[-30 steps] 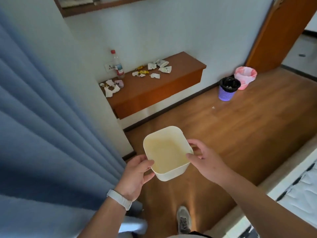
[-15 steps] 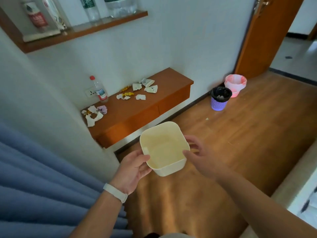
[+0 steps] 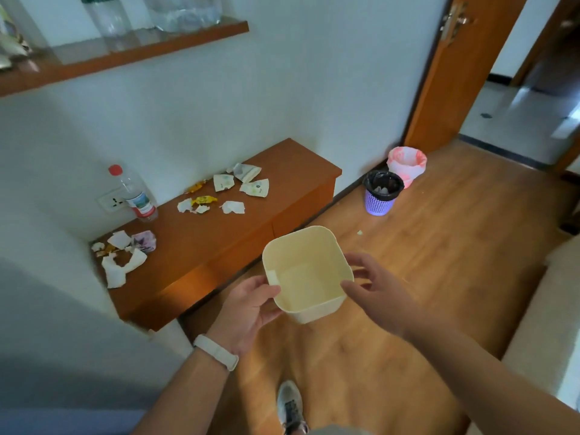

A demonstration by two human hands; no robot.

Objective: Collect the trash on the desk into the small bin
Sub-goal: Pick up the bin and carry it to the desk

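Note:
I hold a small, empty cream bin (image 3: 301, 246) in front of me, above the wooden floor. My left hand (image 3: 248, 306) grips its near left corner, thumb on the rim. My right hand (image 3: 379, 293) holds the right side, thumb at the rim and fingers spread behind the wall. The low wooden desk (image 3: 219, 237) stands against the wall, ahead and to the left. Torn white paper scraps (image 3: 120, 265) and a purple wrapper (image 3: 144, 241) lie at its left end. More scraps (image 3: 232, 207), yellow wrappers (image 3: 204, 200) and white packets (image 3: 255, 187) lie mid-desk.
A red-capped plastic bottle (image 3: 136, 196) stands at the desk's back by a wall socket. A purple basket (image 3: 381, 197) and a pink-lined bin (image 3: 407, 164) sit on the floor right of the desk, near the door (image 3: 464, 67). A shelf (image 3: 125, 59) hangs above. A bed edge (image 3: 543, 324) runs along the right.
I have come closer to the desk, and the blue curtain has slid out of view on the left. Both hands still hold the bin, now nearer the desk's front edge.

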